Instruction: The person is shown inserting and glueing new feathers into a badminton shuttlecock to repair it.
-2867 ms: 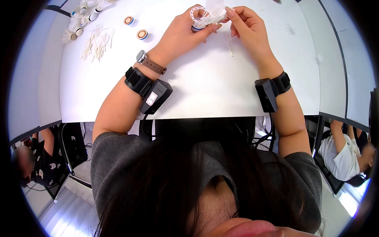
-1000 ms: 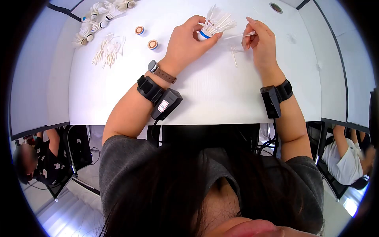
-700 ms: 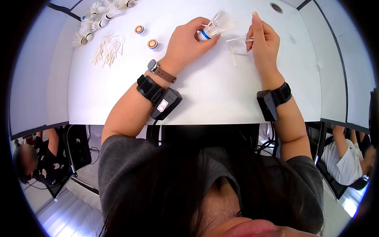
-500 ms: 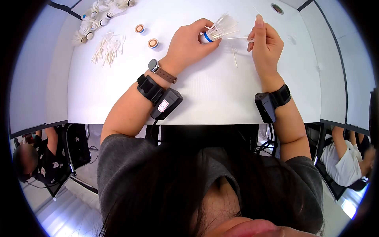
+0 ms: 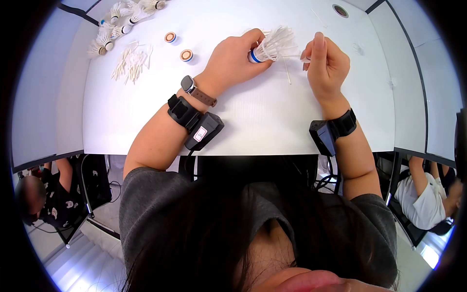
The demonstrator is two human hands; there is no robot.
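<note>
My left hand (image 5: 239, 58) is wrapped round the blue-banded base of a white shuttlecock (image 5: 278, 45), whose feathers point to the right. Just right of the feathers, my right hand (image 5: 327, 63) is closed in a pinch on a thin white stick (image 5: 294, 56) that reaches toward the skirt. Another thin stick (image 5: 288, 74) lies on the table below the shuttlecock. Two round cork pieces with brown rings, one (image 5: 170, 37) farther back and one (image 5: 187, 55) nearer, stand left of my left hand.
Several shuttlecocks (image 5: 120, 30) are heaped at the back left of the white table (image 5: 262, 121), with a pile of white sticks (image 5: 131, 63) in front. A round hole (image 5: 341, 10) is at the back right. People sit beyond the partitions on both sides.
The shuttlecock has turned slightly in my left hand, its feathers now lower. My right hand has shifted a little down and left, nearer the feathers.
</note>
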